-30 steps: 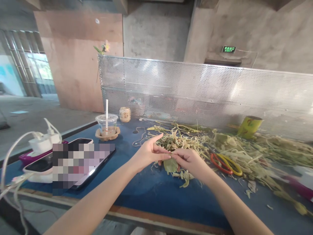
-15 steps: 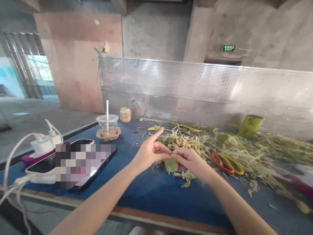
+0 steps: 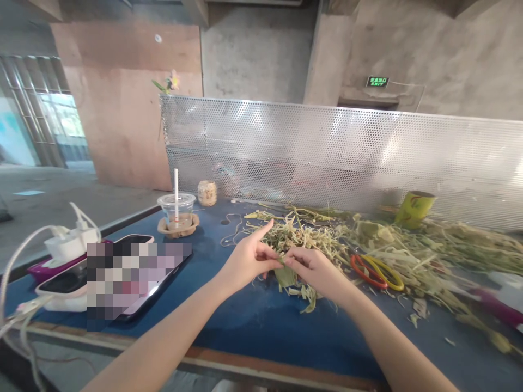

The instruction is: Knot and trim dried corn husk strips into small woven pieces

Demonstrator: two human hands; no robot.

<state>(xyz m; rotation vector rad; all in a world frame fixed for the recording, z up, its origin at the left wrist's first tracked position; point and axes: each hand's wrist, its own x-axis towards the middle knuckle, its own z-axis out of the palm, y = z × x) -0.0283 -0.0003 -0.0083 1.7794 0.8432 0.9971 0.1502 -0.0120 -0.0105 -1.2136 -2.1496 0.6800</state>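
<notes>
Blue tabletop [image 3: 261, 332] beneath dried plant scraps [image 3: 318, 238], a cardboard cup holder [image 3: 178, 232], a small beige jar [image 3: 207, 194].

One left hand [image 3: 247, 261], one right hand [image 3: 312, 267], one held leaf [image 3: 286, 277]; one cup [image 3: 186, 206], one straw [image 3: 176, 185], one holder [image 3: 180, 231], one jar [image 3: 207, 193], one can [image 3: 415, 209], one red loop [image 3: 381, 284], one yellow loop [image 3: 399, 286], two purple strips [image 3: 41, 271], one exit sign [image 3: 377, 81], one flower [image 3: 174, 80], one screen [image 3: 286, 130], one worktop [image 3: 261, 332].

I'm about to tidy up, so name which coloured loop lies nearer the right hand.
The orange-red loop: it lies closer to the right hand, while the yellow loop sits on its far side, farther right.
</notes>
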